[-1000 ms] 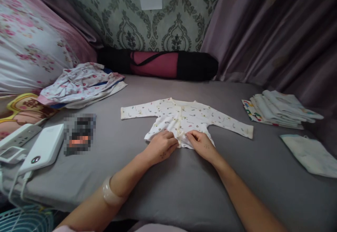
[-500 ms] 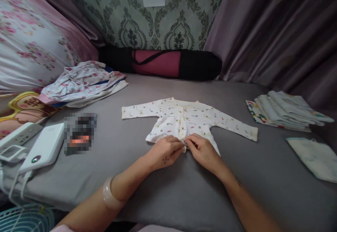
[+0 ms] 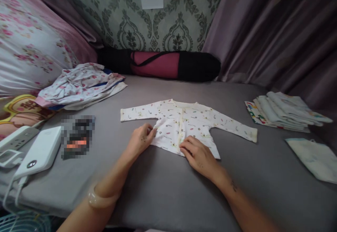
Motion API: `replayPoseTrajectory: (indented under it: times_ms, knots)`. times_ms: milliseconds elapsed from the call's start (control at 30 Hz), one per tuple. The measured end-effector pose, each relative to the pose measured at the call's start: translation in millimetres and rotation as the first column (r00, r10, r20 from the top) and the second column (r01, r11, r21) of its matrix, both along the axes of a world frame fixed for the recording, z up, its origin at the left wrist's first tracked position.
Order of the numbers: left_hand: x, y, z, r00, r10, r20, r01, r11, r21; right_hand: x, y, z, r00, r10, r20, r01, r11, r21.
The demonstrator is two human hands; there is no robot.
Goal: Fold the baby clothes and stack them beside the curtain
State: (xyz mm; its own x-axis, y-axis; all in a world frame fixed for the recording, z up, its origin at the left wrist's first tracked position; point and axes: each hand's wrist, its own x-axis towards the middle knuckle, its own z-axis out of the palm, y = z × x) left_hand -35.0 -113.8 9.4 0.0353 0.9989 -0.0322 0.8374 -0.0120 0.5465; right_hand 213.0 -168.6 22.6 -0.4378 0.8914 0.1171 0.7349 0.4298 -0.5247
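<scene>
A small white baby shirt (image 3: 171, 126) with a scattered print and cream trim lies face up, sleeves spread to both sides. My left hand (image 3: 140, 139) is at its left side edge below the armpit, fingers and thumb closed on the cloth there. Close to the bottom of the front button strip, my right hand (image 3: 198, 156) has its fingertips drawn together on the fabric; they cover part of the hem. A pale bangle (image 3: 101, 198) circles my left forearm.
Rumpled clothes (image 3: 79, 84) lie at the left, near a white power bank (image 3: 40, 151), a power strip (image 3: 19, 139) and a blurred-out object (image 3: 78, 137). Folded cloths (image 3: 284, 110) and a cream cloth piece (image 3: 313, 158) are at the right. A black-and-pink bag (image 3: 158, 65) lies along the back wall.
My left hand has moved from the bottom of the button strip to the shirt's left side edge. The right hand stays by the strip. The lower front now lies flatter.
</scene>
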Motion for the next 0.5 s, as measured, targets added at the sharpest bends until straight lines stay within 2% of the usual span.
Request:
replayPoseTrajectory:
  times_ms: [167,400,500]
  knots:
    - [5.7,-3.8,1.8,0.999,-0.039,0.030,0.040,0.998,-0.051,0.3,0.3,-2.5,1.000,0.014,0.002,-0.014,1.000,0.000]
    - [-7.3,2.1,-1.8,1.000,-0.021,0.022,0.022,0.999,-0.043,6.8,1.9,-0.5,0.996,0.021,-0.084,-0.024,0.999,-0.037]
    - [-8.4,1.1,-4.3,0.999,-0.046,0.002,0.046,0.998,-0.039,18.1,10.5,-4.5,0.991,-0.070,-0.115,0.077,0.996,0.051]
